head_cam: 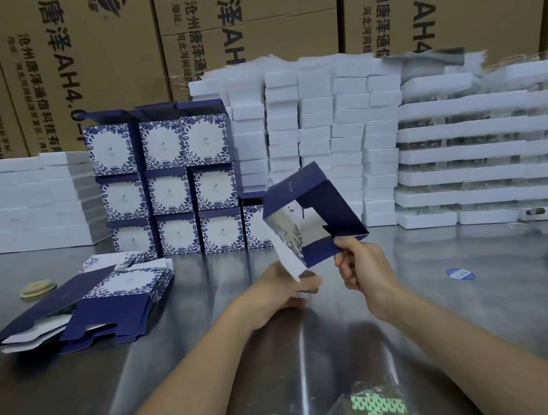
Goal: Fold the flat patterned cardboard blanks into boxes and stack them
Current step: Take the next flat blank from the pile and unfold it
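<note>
Gripping a half-open square navy cardboard box point(294, 187), left hand point(284, 292) and right hand point(362, 267).

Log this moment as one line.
stage: box half-formed | left hand: holds its white edge | right hand: pinches navy flap | stacked boxes: behind | flat blanks: piled at left

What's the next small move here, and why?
Probably fold in the navy flap the right hand pinches: the box is squared open as a tube, held off the table, its ends unclosed, with the left hand gripping its white panel. It likely needs closing before it joins the stack.
</note>
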### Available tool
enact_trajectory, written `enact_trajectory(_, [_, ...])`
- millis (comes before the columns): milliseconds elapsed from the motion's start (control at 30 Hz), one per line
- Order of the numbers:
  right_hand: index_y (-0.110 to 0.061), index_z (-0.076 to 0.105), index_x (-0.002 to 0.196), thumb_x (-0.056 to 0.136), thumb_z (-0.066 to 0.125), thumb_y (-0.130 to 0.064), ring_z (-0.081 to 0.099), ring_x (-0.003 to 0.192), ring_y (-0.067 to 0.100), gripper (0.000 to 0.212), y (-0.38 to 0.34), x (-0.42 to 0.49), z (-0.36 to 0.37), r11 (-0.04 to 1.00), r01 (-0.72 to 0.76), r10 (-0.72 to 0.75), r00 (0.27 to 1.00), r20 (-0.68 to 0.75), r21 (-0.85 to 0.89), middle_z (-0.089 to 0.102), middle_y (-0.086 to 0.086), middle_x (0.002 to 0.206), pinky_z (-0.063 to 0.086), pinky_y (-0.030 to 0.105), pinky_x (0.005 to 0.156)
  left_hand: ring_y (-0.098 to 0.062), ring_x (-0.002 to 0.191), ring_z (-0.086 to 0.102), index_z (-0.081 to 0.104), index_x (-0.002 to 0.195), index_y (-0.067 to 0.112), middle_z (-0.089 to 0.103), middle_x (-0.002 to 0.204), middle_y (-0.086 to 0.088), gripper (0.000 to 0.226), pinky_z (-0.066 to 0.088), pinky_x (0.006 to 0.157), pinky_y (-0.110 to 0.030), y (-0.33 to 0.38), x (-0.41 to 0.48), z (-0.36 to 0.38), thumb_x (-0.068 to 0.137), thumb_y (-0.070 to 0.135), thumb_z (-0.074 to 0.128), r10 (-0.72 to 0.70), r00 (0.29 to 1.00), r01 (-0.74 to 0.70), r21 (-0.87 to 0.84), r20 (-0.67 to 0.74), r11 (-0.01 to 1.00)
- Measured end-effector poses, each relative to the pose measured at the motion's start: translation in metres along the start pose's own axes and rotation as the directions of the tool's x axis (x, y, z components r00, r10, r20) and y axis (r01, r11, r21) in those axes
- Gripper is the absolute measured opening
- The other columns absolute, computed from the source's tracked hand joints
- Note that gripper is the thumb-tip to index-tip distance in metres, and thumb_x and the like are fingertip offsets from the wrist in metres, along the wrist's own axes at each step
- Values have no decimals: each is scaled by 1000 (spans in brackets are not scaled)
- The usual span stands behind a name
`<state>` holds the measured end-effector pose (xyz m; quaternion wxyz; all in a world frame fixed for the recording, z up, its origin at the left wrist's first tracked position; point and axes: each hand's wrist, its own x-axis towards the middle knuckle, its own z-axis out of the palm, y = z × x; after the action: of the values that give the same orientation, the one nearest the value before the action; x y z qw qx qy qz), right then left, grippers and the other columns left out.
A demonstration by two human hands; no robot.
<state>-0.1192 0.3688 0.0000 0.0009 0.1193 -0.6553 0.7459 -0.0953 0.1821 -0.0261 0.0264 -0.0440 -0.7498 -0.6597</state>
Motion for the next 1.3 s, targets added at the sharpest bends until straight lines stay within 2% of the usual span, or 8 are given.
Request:
enact_trajectory(100, [-12,52,55,96,59,-27,33,43,14,45,-2,7,-12,991,29,-36,998,-50,-128,41,3,47,28,28,50,-22,87,75,55,142,15,70,116,-15,47,57,69,-36,-4,8,-2,99,-6,49,-9,964,-2,-42,-267,999])
enact_trajectory(233, [-15,45,51,92,62,-29,31,47,14,46,1,14,-25,940,106,-135,988,-70,-325,43,-1,51,28,32,56,-22,111,70,59,141,32,68,131,-3,43,62,81,-42,11,2,-11,107,11,45,9,832,-159,-224,-554,962])
enact_trajectory(400, [-1,43,60,88,63,-50,33,53,18,61,12,14,-25,827,176,-220,975,-18,-534,41,0,52,28,31,51,-4,99,75,76,116,44,77,115,15,29,55,103,-44,27,-7,-2,106,52,50,107,889,-221,-212,-445,952])
enact_trajectory(567, [-16,40,55,87,54,-74,31,47,16,68,14,15,-25,743,176,-278,959,-59,-646,34,-7,44,26,34,55,-12,133,59,60,143,38,65,141,11,98,39,120,-45,27,-13,4,66,97,60,174,929,-191,-20,-326,981])
enact_trajectory(633, [-25,46,52,86,49,-78,38,45,16,63,13,13,-25,706,149,-287,954,-86,-692,40,-9,41,29,32,52,-9,128,60,54,145,36,63,138,10,96,45,114,-37,24,-15,7,66,87,74,185,934,-176,58,-306,983])
enact_trajectory(800, [-14,40,54,90,49,-74,52,50,22,70,12,8,-20,575,161,-379,921,-87,-802,46,-5,43,31,30,48,-6,97,67,58,110,37,71,117,9,12,48,73,-25,14,-6,15,103,47,61,190,855,-97,211,-483,973])
enact_trajectory(1100, [-24,50,71,88,32,-90,58,63,12,71,13,4,-19,512,330,-468,881,64,-793,60,-8,63,37,33,54,4,88,73,62,131,34,72,116,10,35,55,72,-17,25,-10,11,98,41,71,93,904,-152,-110,-417,982])
enact_trajectory(1300, [-48,55,122,109,34,-41,68,101,10,26,12,8,-26,653,427,-444,885,140,-626,69,-23,110,51,40,86,-10,105,70,66,135,46,78,108,6,59,61,82,-35,28,-5,-4,80,33,50,115,932,-234,-330,-343,915])
